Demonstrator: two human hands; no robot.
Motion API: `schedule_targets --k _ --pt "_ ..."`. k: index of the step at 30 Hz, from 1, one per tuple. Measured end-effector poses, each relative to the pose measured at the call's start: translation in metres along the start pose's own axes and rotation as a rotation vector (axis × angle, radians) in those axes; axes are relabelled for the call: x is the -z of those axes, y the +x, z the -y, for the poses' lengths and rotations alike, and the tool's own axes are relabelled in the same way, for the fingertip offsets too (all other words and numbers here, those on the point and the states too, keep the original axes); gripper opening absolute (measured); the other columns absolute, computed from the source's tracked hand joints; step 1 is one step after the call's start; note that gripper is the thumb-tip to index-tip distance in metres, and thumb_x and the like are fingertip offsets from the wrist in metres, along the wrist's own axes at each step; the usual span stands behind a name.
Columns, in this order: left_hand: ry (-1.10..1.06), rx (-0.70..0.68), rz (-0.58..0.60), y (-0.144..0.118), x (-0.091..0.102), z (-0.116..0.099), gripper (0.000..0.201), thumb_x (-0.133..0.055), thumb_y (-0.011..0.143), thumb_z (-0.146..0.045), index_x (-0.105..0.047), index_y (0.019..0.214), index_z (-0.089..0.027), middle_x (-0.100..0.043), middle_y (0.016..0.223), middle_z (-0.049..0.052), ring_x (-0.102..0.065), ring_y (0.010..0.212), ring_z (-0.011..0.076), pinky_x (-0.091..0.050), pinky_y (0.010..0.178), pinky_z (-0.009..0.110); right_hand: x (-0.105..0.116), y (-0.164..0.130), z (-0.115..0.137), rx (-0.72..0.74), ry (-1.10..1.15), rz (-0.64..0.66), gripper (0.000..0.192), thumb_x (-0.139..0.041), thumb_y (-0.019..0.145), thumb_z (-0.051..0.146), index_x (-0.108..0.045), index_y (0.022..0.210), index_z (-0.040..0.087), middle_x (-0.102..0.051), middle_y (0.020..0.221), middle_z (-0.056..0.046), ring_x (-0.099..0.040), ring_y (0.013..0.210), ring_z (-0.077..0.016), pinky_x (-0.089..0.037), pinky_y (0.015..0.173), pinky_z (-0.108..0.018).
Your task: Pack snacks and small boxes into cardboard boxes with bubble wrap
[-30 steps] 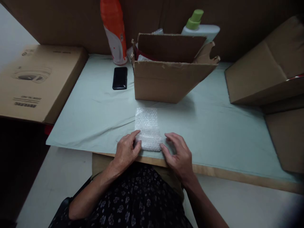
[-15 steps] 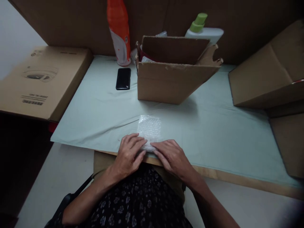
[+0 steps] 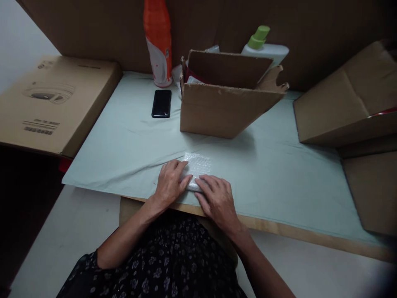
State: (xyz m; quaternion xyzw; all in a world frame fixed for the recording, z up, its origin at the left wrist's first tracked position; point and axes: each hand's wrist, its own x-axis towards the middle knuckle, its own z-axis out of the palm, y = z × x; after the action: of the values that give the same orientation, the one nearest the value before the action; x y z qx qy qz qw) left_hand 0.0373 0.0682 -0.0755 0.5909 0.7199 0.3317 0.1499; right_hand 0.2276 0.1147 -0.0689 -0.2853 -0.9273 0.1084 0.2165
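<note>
A small sheet of clear bubble wrap lies near the front edge of the cloth-covered table, its near end rolled or folded over. My left hand presses on its left side, with thumb and fingers closed on the near fold. From the right, my right hand grips the other end of that fold, its fingertips on top and its thumb at the near side. Whether anything lies inside the fold is hidden.
Behind the wrap stands an open cardboard box. A black phone, an orange-and-white bottle and a green-capped white bottle are farther back. A flat carton is at left, more cardboard boxes at right.
Both hands have moved slightly away from the table's front edge along the wrap. The rolled near end has moved forward, and less flat sheet shows beyond it.
</note>
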Motion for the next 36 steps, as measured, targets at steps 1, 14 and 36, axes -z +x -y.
schedule_targets --k 1,14,36 --pt "-0.097 0.046 -0.050 -0.003 0.001 -0.002 0.037 -0.066 0.090 -0.029 -0.062 0.125 -0.018 -0.067 0.109 0.010 -0.062 0.102 0.0263 -0.051 0.092 0.044 -0.002 0.002 -0.002 -0.018 0.020 -0.021 0.025 -0.057 0.099 0.022 -0.066 0.122 0.018 -0.072 0.119 -0.011 -0.064 0.110 -0.0280 -0.046 0.094 -0.044" --pt "-1.447 0.694 -0.013 -0.030 0.000 -0.035 0.042 -0.086 0.066 -0.027 -0.068 0.101 -0.015 -0.070 0.095 0.003 -0.063 0.089 0.0160 -0.048 0.085 0.027 0.001 0.005 0.002 -0.454 0.677 0.044 0.028 -0.057 0.097 0.043 -0.073 0.110 0.024 -0.075 0.106 -0.006 -0.069 0.098 -0.0246 -0.053 0.090 -0.040" --pt "0.277 -0.509 -0.341 0.148 0.057 -0.065 0.054 -0.060 0.088 -0.015 -0.049 0.141 -0.012 -0.055 0.144 0.017 -0.036 0.147 0.0336 -0.030 0.120 0.052 0.014 -0.024 -0.042 -0.636 0.713 -0.123 0.025 -0.067 0.085 0.042 -0.072 0.093 0.019 -0.074 0.079 -0.003 -0.068 0.068 -0.0200 -0.059 0.063 -0.030"
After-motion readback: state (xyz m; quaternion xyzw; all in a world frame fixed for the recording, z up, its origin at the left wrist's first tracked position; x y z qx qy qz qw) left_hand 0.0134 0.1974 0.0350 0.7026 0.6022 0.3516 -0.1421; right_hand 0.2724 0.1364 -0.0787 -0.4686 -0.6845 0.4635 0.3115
